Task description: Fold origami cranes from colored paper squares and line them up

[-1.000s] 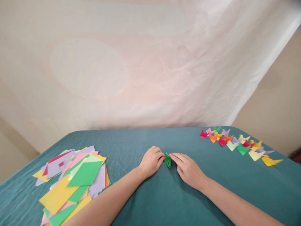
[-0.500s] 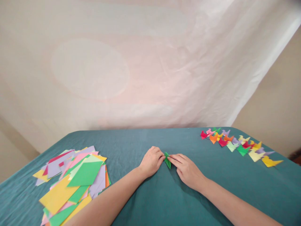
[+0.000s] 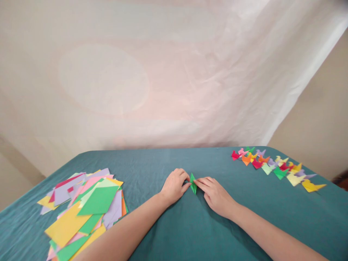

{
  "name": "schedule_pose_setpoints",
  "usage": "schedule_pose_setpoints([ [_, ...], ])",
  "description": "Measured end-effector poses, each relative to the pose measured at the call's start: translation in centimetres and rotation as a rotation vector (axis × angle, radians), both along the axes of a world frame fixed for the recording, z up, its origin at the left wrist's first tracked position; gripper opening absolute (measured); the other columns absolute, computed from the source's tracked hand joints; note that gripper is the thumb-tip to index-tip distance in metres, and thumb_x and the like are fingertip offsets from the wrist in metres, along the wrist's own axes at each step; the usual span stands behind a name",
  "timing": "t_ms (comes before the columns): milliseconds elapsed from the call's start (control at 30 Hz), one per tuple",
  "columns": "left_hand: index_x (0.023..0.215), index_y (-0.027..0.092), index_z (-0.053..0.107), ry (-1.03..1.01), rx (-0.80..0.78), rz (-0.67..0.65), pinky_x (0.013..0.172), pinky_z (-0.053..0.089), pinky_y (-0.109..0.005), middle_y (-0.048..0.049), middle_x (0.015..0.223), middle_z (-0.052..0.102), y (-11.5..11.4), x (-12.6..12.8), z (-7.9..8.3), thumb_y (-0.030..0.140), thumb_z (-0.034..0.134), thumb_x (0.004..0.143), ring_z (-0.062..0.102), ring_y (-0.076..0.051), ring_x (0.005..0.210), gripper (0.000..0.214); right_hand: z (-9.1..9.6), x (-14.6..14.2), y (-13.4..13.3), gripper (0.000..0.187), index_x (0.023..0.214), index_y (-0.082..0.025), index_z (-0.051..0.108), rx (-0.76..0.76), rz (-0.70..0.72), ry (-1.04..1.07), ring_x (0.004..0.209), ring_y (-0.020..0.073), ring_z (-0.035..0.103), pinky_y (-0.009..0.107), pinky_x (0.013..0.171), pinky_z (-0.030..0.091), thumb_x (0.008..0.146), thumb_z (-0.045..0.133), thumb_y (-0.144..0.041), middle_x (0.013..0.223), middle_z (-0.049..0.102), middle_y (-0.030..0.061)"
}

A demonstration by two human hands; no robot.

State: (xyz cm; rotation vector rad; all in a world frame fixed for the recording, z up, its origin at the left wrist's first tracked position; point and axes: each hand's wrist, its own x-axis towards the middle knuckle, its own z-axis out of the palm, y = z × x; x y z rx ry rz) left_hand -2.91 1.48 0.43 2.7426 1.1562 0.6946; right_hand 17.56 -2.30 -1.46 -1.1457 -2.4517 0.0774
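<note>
Green folded paper (image 3: 193, 184) is near the middle of the table (image 3: 174, 235), its two points directed to the table's far and near edges. The left hand (image 3: 175, 186) has thumb and fingertips at its left edge, the right hand (image 3: 217, 195) has stretched fingers close together at its right; whether they pinch, I cannot tell. Coloured sheets (image 3: 99, 201) spread on the table's left side, folded birds (image 3: 280, 173) toward its far right corner, with wide room between.
</note>
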Motion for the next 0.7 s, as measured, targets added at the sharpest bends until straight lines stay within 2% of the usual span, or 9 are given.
schedule_pose_setpoints([
  [133, 0.091, 0.019, 0.059, 0.077, 0.09, -0.102, 0.085, 0.038, -0.033, -0.0043, 0.1, 0.056, -0.8, 0.1, 0.7, 0.022, 0.046, 0.089, 0.048, -0.019, 0.098, 0.014, 0.2, -0.1, -0.1, 0.058, 0.13, -0.02, 0.044, -0.016, -0.012, -0.01, 0.102, 0.021, 0.046, 0.039, 0.086, 0.041, 0.075, 0.039, -0.002, 0.113, 0.054, 0.0092],
  [267, 0.098, 0.019, 0.058, 0.177, 0.131, -0.133, 0.086, 0.038, -0.033, -0.0045, 0.097, 0.058, -1.4, 0.2, 1.0, 0.021, 0.042, 0.091, 0.048, -0.019, 0.1, 0.018, 0.3, -0.1, -0.1, 0.06, 0.131, -0.02, 0.042, -0.031, -0.009, -0.01, 0.102, 0.0211, 0.045, 0.038, 0.086, 0.041, 0.074, 0.039, -0.002, 0.114, 0.053, 0.0088],
  [433, 0.105, 0.018, 0.057, 0.236, 0.146, -0.14, 0.089, 0.037, -0.035, -0.0054, 0.096, 0.059, -1.6, 0.3, 0.9, 0.022, 0.041, 0.091, 0.048, -0.02, 0.101, 0.021, 0.2, -0.1, 0.0, 0.058, 0.131, -0.021, 0.043, -0.027, -0.012, -0.028, 0.103, 0.021, 0.045, 0.037, 0.087, 0.039, 0.076, 0.039, -0.003, 0.115, 0.052, 0.0082],
  [700, 0.105, 0.017, 0.056, 0.269, 0.156, -0.119, 0.092, 0.035, -0.036, -0.0065, 0.099, 0.057, -2.1, 0.4, 1.2, 0.032, 0.041, 0.091, 0.047, -0.021, 0.104, 0.026, 0.8, -0.2, -0.3, 0.056, 0.13, -0.021, 0.044, -0.018, -0.032, -0.102, 0.105, 0.0207, 0.044, 0.036, 0.087, 0.039, 0.077, 0.041, -0.004, 0.118, 0.052, 0.0084],
])
